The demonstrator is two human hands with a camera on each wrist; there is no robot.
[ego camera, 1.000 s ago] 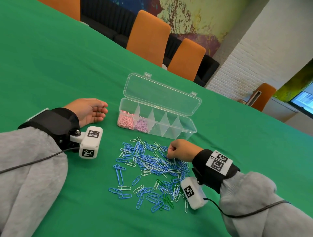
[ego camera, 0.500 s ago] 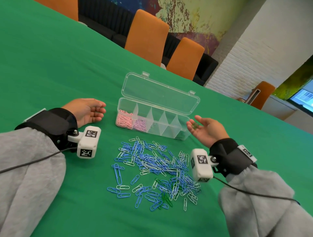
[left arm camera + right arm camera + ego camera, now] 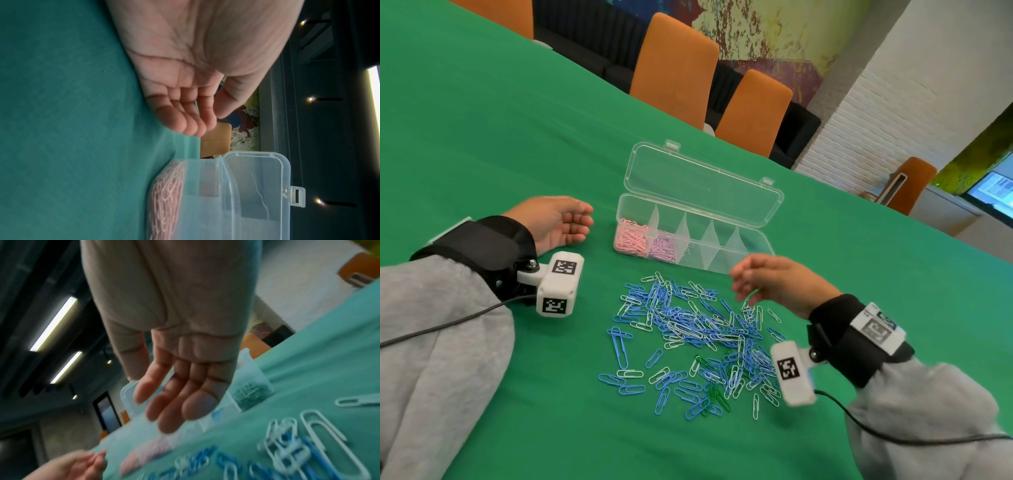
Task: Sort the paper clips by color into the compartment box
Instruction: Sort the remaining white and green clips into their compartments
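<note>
1. We rest the left hand (image 3: 558,222) palm-up and empty on the green bench (image 3: 482,120) at mid-left of the frame, fingers relaxed, just beside the compartment box (image 3: 753,255).
2. We hold the right hand (image 3: 774,281) above the right edge of the loose pile, fingers spread and slack; it grips nothing, as the right wrist view confirms.
3. The clear box stands at frame centre with its lid (image 3: 702,188) open. Pink paper clips (image 3: 630,238) fill the leftmost compartment, lilac paper clips (image 3: 664,248) the next; the right wrist view shows dark green clips (image 3: 249,391) in an end compartment.
4. The unsorted paper clips (image 3: 695,329), mostly blue and white with a few green, lie below the box.
5. Risks, as we judge them: interlocked clips could lift a white one along with a blue; green clips may go unnoticed against the green cloth; a careless sweep could nudge the light box.
6. No brand or legible writing appears; only black-and-white square markers (image 3: 565,267) on the wrist cameras.
</note>
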